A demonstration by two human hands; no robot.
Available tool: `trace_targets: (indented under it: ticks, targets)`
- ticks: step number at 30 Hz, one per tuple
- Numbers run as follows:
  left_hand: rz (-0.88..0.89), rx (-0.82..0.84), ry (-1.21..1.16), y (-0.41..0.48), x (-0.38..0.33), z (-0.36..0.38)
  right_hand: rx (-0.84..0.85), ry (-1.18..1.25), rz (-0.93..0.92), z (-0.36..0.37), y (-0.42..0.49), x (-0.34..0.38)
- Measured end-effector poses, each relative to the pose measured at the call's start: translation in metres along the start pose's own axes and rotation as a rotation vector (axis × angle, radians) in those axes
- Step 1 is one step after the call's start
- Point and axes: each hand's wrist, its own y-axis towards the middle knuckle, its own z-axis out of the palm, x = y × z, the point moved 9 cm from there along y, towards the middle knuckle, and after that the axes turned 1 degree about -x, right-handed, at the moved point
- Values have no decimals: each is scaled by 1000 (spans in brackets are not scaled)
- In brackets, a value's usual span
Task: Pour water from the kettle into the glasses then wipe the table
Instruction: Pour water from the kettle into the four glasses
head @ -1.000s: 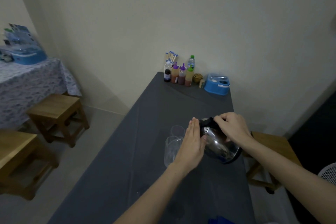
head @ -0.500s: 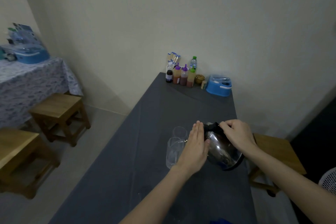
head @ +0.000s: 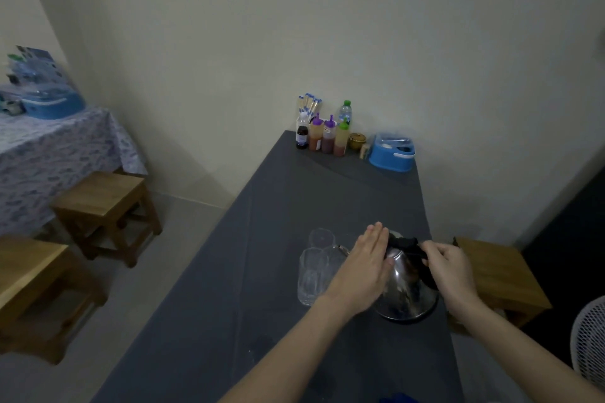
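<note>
On a cloth-covered side table at far left, a blue plastic box [head: 52, 105] holds contents too blurred to make out, with two wooden stools [head: 108, 206] on the floor beside it. On the long table under a dark grey tablecloth [head: 281, 199], a cluster stands against the far wall: a white holder [head: 302, 119] of blue-tipped sticks, a small dark bottle [head: 302, 137], two purple-capped squeeze bottles [head: 322, 136] of reddish-brown sauce, a green-capped squeeze bottle [head: 341, 141] with a red layer at its base, a green-capped water bottle [head: 345, 111] behind them, a small golden lidded jar [head: 357, 140], and a blue plastic container [head: 393, 154] with a clear cover. Nearer the camera, three clear glasses [head: 312, 275] stand close together; whether they hold any water cannot be told through the clear walls. Just right of them, a polished stainless-steel kettle [head: 406, 291] with a black handle and black base rim is tipped toward the glasses, its thin spout reaching over the nearest one; no stream is visible. The left hand [head: 366, 268] lies flat, fingers together and extended, pressed against the kettle's upper side. The right hand [head: 448, 271] is clenched around the black handle. A wooden stool [head: 497, 275] sits beyond the table's right edge, and a white fan grille [head: 589, 343] shows at far right.
</note>
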Motion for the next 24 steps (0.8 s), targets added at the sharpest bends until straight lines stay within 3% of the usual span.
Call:
trace_targets:
  ticks: [4, 9, 24]
  targets:
    - [38, -1, 54, 8, -8, 8, -59, 146, 121, -4, -2, -28]
    - [49, 28, 75, 22, -12, 16, -80, 158, 171, -11, 5, -40]
    - [-102, -25, -153, 58, 7, 32, 26, -323, -131, -16, 63, 25]
